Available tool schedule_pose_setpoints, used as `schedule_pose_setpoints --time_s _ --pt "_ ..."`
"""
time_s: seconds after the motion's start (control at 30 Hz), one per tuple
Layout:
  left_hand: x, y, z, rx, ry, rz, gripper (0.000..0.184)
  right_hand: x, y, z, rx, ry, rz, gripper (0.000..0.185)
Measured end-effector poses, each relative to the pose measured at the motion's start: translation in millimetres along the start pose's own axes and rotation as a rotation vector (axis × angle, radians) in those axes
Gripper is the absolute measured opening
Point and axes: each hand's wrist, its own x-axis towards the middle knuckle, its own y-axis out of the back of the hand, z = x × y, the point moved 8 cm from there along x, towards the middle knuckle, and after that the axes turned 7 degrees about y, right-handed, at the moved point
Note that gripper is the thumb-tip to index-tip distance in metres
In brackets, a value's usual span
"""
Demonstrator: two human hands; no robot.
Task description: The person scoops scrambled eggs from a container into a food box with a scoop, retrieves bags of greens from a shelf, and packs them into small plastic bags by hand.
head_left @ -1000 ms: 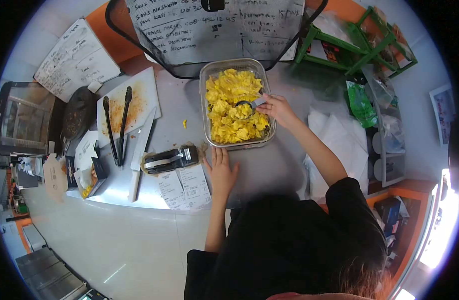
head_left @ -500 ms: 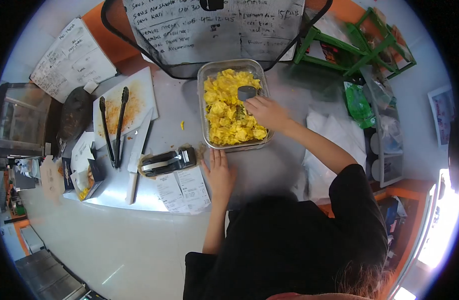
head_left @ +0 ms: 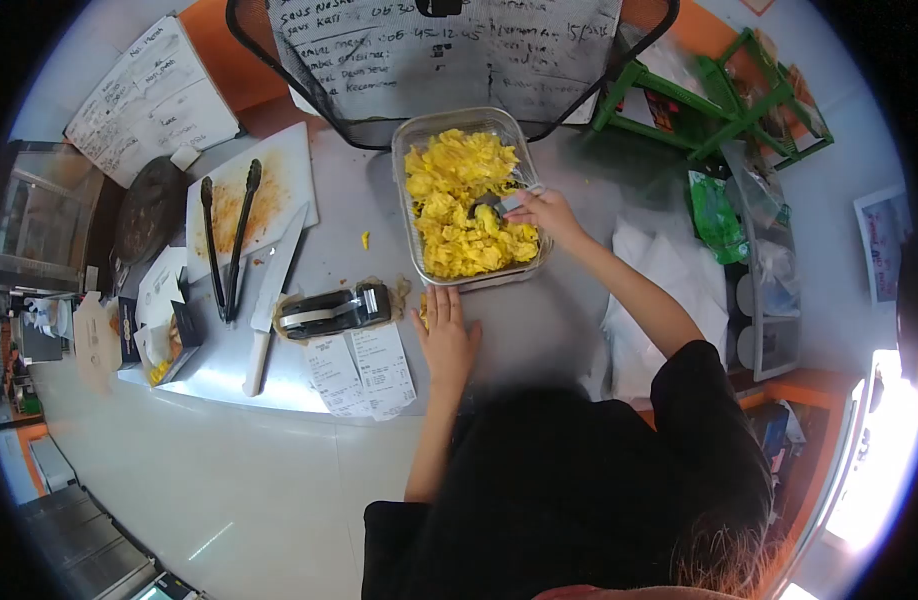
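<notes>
A rectangular see-through container [head_left: 404,190] full of yellow food pieces that look like scrambled egg [head_left: 459,160] stands on the metal table. Over its right side, my right hand [head_left: 545,213] is closed around the handle of a small grey scoop [head_left: 487,204], whose head dips into the egg. My left hand [head_left: 447,338] lies flat on the table with fingers stretched out, its fingertips by the container's front edge. Some yellow bits show beside those fingers. To its left are a black tape dispenser [head_left: 336,311] and paper receipts [head_left: 382,368].
Farther left, black tongs [head_left: 241,235] lie across a stained cutting board [head_left: 297,185], beside a knife [head_left: 269,305]. An open food box [head_left: 174,340] sits near the left edge. Rightward are white plastic bags [head_left: 669,300], a green packet [head_left: 717,215] and a green rack [head_left: 669,95].
My right hand has tilted the scoop and brought it lower into the egg, slightly right. The left hand stays flat near the container's front, its fingers a little more spread.
</notes>
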Motion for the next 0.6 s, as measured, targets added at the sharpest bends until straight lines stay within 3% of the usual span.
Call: schedule_pose_setpoints --time_s 0.07,0.27,0.37,0.47,0.6 --pt "-1.4 1.1 -1.4 -0.005 -0.013 0.003 0.072 -0.2 10.6 5.5 0.128 -0.107 0.082 0.030" --pt "1.1 -0.8 -4.1 -0.020 -0.015 -0.002 0.073 -7.5 10.6 -8.4 0.280 -0.052 0.070 0.034" --pt "-0.6 -1.5 -4.5 -0.020 -0.021 0.002 0.073 -12.1 4.1 -26.8 -0.001 0.063 -0.055 0.034" --pt "-0.6 -0.5 -3.4 -0.027 -0.024 -0.001 0.073 -20.8 -7.9 -48.2 -0.570 0.219 -0.254 0.033" --pt "0.7 -0.8 -3.1 -0.023 -0.032 -0.013 0.073 -12.9 8.1 -49.5 -0.422 0.260 -0.109 0.031"
